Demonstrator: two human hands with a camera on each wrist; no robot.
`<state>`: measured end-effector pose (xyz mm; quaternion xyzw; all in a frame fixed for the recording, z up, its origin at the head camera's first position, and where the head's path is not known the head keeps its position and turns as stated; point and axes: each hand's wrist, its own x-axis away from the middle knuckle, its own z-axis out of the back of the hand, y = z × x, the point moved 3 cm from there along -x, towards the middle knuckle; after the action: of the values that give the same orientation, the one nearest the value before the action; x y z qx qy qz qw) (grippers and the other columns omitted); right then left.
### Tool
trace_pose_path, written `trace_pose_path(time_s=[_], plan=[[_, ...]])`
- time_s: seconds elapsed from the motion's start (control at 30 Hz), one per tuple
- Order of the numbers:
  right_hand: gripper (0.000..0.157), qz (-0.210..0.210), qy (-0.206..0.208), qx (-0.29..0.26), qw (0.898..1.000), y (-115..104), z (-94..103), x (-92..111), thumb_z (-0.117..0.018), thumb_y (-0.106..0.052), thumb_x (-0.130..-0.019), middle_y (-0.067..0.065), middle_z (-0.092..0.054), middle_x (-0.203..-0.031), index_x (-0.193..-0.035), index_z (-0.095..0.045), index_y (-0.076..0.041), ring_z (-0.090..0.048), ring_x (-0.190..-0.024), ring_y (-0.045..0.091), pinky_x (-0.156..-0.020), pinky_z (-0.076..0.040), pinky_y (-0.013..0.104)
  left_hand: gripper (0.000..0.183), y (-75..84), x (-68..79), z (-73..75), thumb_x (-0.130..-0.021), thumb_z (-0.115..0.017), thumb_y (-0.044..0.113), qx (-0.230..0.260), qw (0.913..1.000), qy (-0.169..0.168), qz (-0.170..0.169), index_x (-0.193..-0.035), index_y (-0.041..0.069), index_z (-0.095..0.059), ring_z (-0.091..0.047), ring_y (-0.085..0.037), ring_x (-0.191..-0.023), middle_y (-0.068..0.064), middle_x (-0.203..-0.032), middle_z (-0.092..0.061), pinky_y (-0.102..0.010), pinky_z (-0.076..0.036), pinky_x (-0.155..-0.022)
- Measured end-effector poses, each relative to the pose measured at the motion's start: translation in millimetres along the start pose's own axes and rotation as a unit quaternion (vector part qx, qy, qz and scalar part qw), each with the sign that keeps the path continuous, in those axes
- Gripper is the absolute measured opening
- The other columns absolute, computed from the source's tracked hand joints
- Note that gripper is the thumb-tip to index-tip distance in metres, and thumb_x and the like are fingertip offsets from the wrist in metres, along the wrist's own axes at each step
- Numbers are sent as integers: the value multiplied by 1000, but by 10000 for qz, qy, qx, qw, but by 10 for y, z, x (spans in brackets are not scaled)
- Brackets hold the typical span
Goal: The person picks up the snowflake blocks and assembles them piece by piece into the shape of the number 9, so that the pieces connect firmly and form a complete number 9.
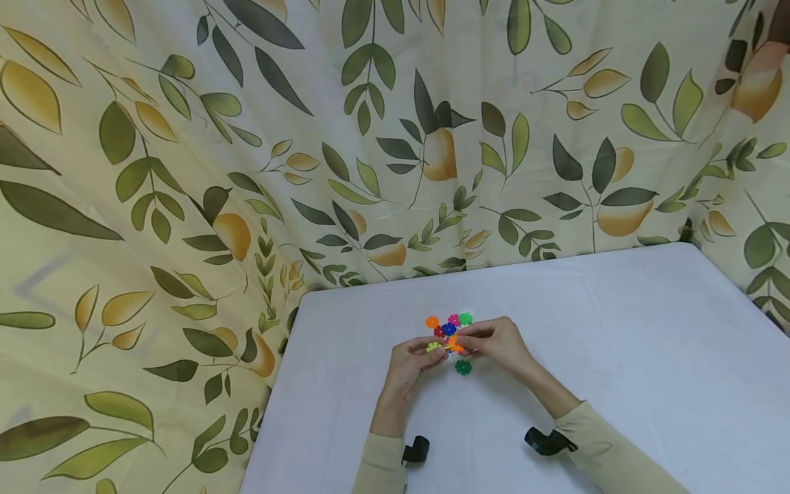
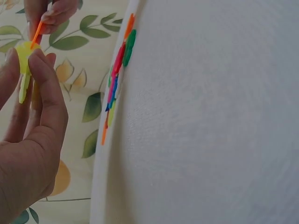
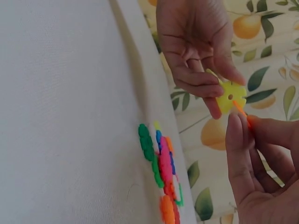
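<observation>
My left hand (image 1: 409, 365) pinches yellow plastic interlocking discs (image 3: 231, 97) between thumb and fingers. In the left wrist view one yellow disc (image 2: 23, 53) stands crosswise to another yellow piece below it. My right hand (image 1: 501, 346) pinches an orange interlocking disc (image 1: 456, 344) by its edge. Seen edge-on, the orange disc (image 2: 37, 33) meets the rim of the yellow one; how deep it sits in a slot I cannot tell. Both hands are close together, over a group of loose discs and partly hiding it.
Several loose discs lie on the white table (image 1: 345, 412), among them an orange disc (image 1: 432, 322), a blue disc (image 1: 449, 329), a light green disc (image 1: 465, 318) and a dark green disc (image 1: 463, 367). A leaf-patterned curtain (image 1: 395, 206) hangs behind the table and at its left.
</observation>
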<state>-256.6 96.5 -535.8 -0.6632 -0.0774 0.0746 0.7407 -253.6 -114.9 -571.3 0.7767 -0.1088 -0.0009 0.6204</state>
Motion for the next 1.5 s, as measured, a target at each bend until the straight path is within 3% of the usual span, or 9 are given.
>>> trace_pose_path(time_s=[0.23,0.5,0.63,0.73,0.87,1.07,1.13,1.3,1.5], plan=[[25,92,-57,5,9999,34,-1,-6,-80,-12,-93,18,-78,-98,-112,-78,5,-77,-80,37,-73,-62,35,31,-29,7,-10,-91,-79,2,56,9999,53,93,-117,-12,-71,-76,-19,-86,-15,-101,-77,-34,-60,-86],[35,88,-110,-45,9999,70,24,-67,-72,-16,-100,18,-78,-95,-126,-70,8,-77,-83,38,-75,-62,39,32,29,17,32,-98,-72,3,-82,9992,-362,127,-125,-12,-67,-74,-17,-91,-13,-110,-72,-30,-59,-90],[33,185,153,555,9982,126,88,-105,-72,-16,-100,18,-78,-94,-124,-71,7,-77,-76,29,-70,-62,34,30,46,26,73,-99,-70,4,-116,9991,-396,135,-125,-12,-67,-74,-17,-91,-13,-107,-71,-30,-58,-91],[26,295,424,1536,9868,164,159,-116,-77,-16,-96,11,-78,-94,-116,-77,1,-74,-76,21,-68,-60,32,29,38,28,95,-100,-69,6,-113,9990,-408,168,-123,-11,-67,-74,-19,-93,-13,-105,-72,-32,-58,-94],[22,179,611,2618,9630,230,239,-110,-81,-17,-91,4,-76,-94,-108,-80,-3,-67,-82,19,-67,-55,33,26,29,36,96,-100,-69,7,-102,9989,-402,204,-121,-9,-68,-73,-22,-96,-11,-103,-72,-37,-56,-98],[29,-4,351,3634,9310,321,230,-105,-89,-17,-82,10,-67,-97,-105,-78,-2,-61,-85,24,-76,-56,44,22,19,40,60,-102,-65,6,-57,9979,-630,121,-119,-8,-64,-73,-22,-98,-11,-103,-72,-41,-55,-101],[27,65,335,3759,9260,321,225,-104,-89,-16,-81,9,-65,-95,-102,-77,-3,-60,-85,24,-75,-55,44,21,20,40,49,-103,-63,5,-21,9974,-716,109,-119,-8,-61,-74,-23,-97,-12,-103,-72,-44,-53,-103],[23,142,387,3695,9283,323,249,-102,-88,-13,-81,6,-65,-89,-99,-76,-4,-57,-82,23,-72,-51,40,17,19,43,32,-104,-58,4,31,9964,-835,163,-119,-3,-54,-75,-25,-97,-18,-103,-72,-41,-56,-100],[15,190,434,3239,9449,313,288,-104,-86,-9,-83,1,-66,-80,-93,-75,-5,-59,-74,19,-65,-50,33,36,12,50,13,-109,-51,9,43,9941,-1046,293,-141,-5,-49,-73,-20,-92,-34,-116,-65,-31,-59,-88]])
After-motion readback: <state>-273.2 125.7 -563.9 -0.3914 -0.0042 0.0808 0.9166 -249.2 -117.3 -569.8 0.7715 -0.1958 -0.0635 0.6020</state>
